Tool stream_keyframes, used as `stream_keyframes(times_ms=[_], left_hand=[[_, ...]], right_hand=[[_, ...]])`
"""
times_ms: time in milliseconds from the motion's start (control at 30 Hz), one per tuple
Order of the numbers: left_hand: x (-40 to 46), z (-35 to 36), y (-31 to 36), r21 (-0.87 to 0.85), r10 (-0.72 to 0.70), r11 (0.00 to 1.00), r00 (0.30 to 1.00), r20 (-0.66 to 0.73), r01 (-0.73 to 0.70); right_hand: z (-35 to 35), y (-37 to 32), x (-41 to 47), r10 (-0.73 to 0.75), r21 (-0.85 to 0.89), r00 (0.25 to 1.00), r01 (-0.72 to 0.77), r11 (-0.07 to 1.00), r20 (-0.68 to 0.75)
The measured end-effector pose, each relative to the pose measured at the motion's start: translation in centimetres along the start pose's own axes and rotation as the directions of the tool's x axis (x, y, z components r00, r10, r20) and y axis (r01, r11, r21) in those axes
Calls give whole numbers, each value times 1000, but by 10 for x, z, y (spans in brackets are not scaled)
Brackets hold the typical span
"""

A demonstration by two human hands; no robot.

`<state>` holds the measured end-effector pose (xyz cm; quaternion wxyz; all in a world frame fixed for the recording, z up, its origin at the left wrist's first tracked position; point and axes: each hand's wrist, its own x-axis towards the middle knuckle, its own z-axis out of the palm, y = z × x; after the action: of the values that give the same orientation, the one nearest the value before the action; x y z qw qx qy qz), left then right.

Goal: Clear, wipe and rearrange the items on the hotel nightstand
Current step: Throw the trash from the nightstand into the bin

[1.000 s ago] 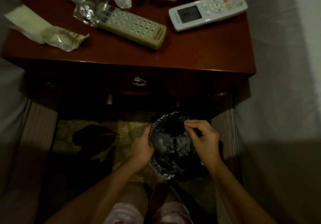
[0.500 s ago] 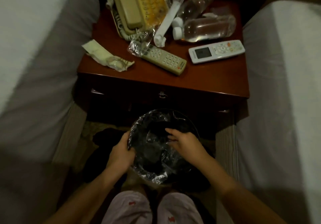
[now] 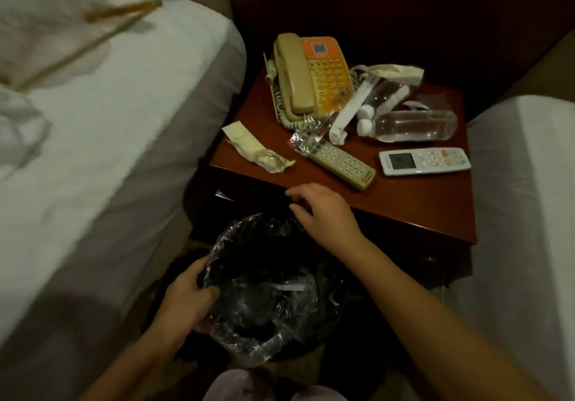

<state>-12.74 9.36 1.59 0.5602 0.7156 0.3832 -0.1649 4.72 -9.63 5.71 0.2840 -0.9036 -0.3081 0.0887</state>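
A dark red nightstand [image 3: 429, 210] carries a beige and orange phone [image 3: 308, 80], a beige remote [image 3: 342, 164], a white remote [image 3: 424, 161], a lying water bottle [image 3: 410, 126], a crumpled paper wrapper [image 3: 258, 151] and clear plastic scraps [image 3: 306, 139]. Below its front stands a black bin lined with a clear bag [image 3: 267, 294]. My left hand [image 3: 186, 301] grips the bin's near left rim. My right hand [image 3: 323, 210] hovers above the bin's far rim, at the nightstand's front edge, fingers spread and holding nothing.
A bed with white sheets [image 3: 109, 126] runs along the left, and a second white bed [image 3: 525, 201] lies on the right. The bin fills the narrow gap between them. White paper strips [image 3: 351, 111] and a tissue [image 3: 395, 72] lie behind the bottle.
My right hand has lifted out of the bin's bag and risen toward the nightstand's front edge. The view has pulled back and tilted up, showing both beds. My left hand stays on the rim.
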Motion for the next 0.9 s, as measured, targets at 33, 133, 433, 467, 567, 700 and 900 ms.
stream_keyframes(times_ms=[33,133,433,467,567,700,900], left_hand=[[-2,-6,0,-17,-11,1000,1000,-14,11],[-5,-21,2,-86,-43,996,998,-39,39],[-9,-41,-3,-177,-86,982,991,-102,67],[-12,-40,-1,-175,-80,983,991,-106,61],[-19,-36,5,-123,-46,992,993,-104,33],[-26,-31,17,-31,-43,999,994,-95,41],[-37,-29,38,47,26,999,998,-57,-23]], right_hand=[[-1,-6,16,-49,-49,998,48,998,-28],[5,-19,60,-170,-264,985,157,951,-26],[45,-16,91,-165,-546,966,248,800,198],[46,-16,88,-202,-531,963,268,804,179],[38,-17,74,-303,-473,943,330,817,133],[10,-27,47,-333,-306,938,348,886,101],[-30,-45,-14,-345,-93,890,387,917,299]])
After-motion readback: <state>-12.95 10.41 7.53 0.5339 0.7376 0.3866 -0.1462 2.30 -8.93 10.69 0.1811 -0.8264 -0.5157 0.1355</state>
